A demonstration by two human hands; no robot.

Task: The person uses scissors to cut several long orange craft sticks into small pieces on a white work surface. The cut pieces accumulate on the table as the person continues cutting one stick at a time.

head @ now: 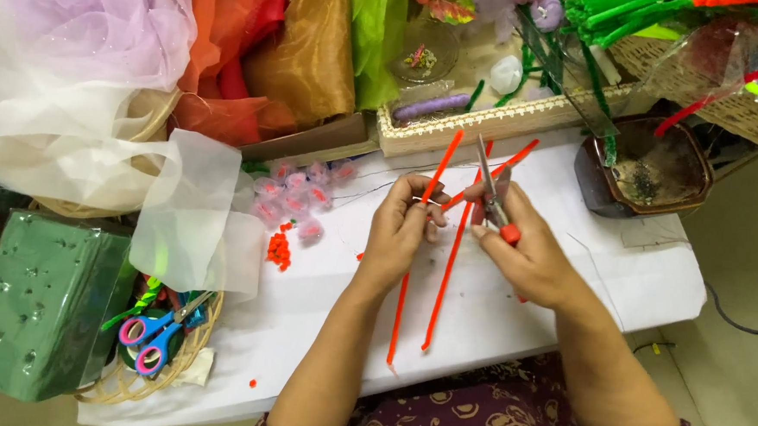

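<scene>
Hands meet over the white table (511, 324). Left hand (400, 231) pinches orange pipe cleaners (450, 260), fingers closed narrow round them above the tabletop. Right hand (524, 246) grips pliers (494, 197), fingers wrapped on the handles, tips up beside the cleaners. Orange scraps (279, 249) lie nearby.

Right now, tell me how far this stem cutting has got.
Done: a small pile of orange cut bits lies on the white table, so some trimming has happened. In hand: the left hand pinches long orange stems while the right hand holds pliers over them. Left: the stems are long and uncut below the hands.
</scene>
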